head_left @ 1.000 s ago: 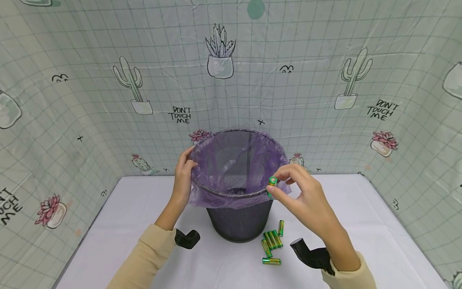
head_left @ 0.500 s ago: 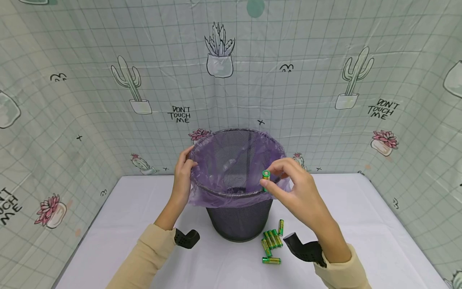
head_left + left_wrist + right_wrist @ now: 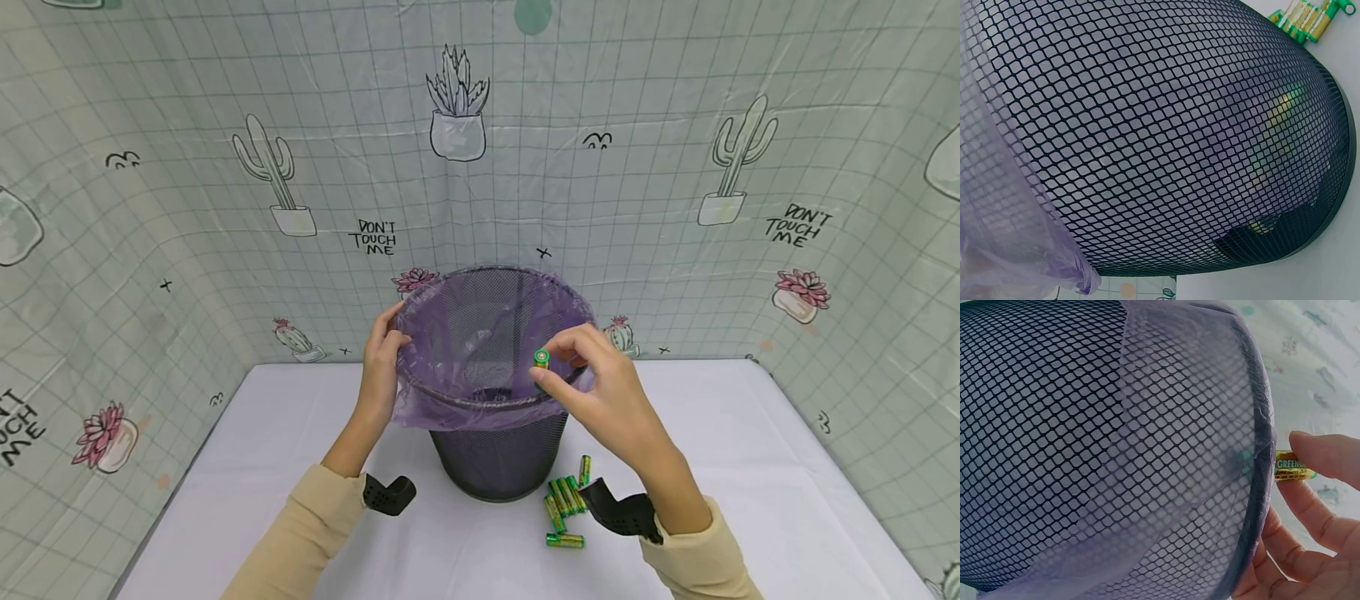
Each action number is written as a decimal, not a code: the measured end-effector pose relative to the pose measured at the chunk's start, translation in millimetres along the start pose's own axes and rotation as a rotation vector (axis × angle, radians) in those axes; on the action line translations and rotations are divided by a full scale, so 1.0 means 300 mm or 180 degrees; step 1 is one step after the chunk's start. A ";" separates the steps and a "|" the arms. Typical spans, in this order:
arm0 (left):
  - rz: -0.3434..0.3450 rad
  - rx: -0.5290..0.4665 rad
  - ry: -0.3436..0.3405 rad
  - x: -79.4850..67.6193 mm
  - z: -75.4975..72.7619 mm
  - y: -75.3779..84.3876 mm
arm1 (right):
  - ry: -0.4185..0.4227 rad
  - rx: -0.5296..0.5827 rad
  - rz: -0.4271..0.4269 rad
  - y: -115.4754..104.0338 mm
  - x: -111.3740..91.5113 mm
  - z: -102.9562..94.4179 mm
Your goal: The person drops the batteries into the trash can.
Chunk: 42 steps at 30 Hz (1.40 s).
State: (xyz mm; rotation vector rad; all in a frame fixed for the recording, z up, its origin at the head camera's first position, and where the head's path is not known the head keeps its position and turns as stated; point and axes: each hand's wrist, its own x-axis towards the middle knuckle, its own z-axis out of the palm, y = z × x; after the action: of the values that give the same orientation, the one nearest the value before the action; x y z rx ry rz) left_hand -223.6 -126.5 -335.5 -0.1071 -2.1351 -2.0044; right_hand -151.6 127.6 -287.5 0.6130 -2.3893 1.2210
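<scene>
A black mesh wastebasket (image 3: 498,467) stands upright on the table, with a purple bag (image 3: 480,417) folded over its rim. My left hand (image 3: 381,367) holds the basket's rim at its left side, thumb in front. Between thumb and fingertips, my right hand (image 3: 611,392) pinches a green and yellow battery (image 3: 542,360), held upright over the right part of the basket's mouth. In the right wrist view the lower end of this battery (image 3: 1292,465) reaches down behind the rim. Green and yellow shapes (image 3: 1282,103) show blurred through the mesh near the bottom.
Several loose batteries (image 3: 565,541) lie on the white tablecloth (image 3: 465,558) just in front and right of the basket. A black camera mount (image 3: 618,510) on the right wrist partly covers them. Cactus-patterned cloth (image 3: 525,183) encloses the table at the back and sides.
My right hand has moved left and slightly up with the battery, from beside the front right rim to over the opening. The left hand has stayed on the rim.
</scene>
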 end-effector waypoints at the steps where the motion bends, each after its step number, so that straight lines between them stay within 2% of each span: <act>1: 0.0002 -0.0006 -0.0001 0.000 0.000 -0.001 | -0.0012 0.0000 0.0017 0.000 -0.001 0.000; 6: 0.0019 -0.0009 0.0002 0.001 0.000 -0.004 | -0.0048 0.0003 0.0081 0.003 -0.006 -0.002; 14: 0.0034 -0.0006 -0.0012 -0.001 0.002 -0.006 | 0.0009 -0.0009 -0.0028 0.020 -0.019 -0.002; 30: 0.0054 -0.0037 -0.0039 -0.007 -0.007 -0.014 | 0.0361 0.0258 -0.0265 0.044 -0.116 -0.019; 34: 0.0064 -0.0033 -0.0042 -0.007 -0.006 -0.017 | 0.0357 0.0179 -0.0151 0.072 -0.152 -0.022; 42: 0.0040 -0.0022 -0.0034 -0.010 -0.009 -0.013 | 0.0018 -0.0146 0.0455 0.170 -0.242 0.009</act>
State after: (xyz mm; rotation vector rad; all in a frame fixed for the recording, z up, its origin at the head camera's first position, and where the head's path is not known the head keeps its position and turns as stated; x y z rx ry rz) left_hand -221.2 -129.1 -339.7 -0.1325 -2.1287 -2.0087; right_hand -119.3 166.9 -360.3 0.4302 -2.4852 1.2195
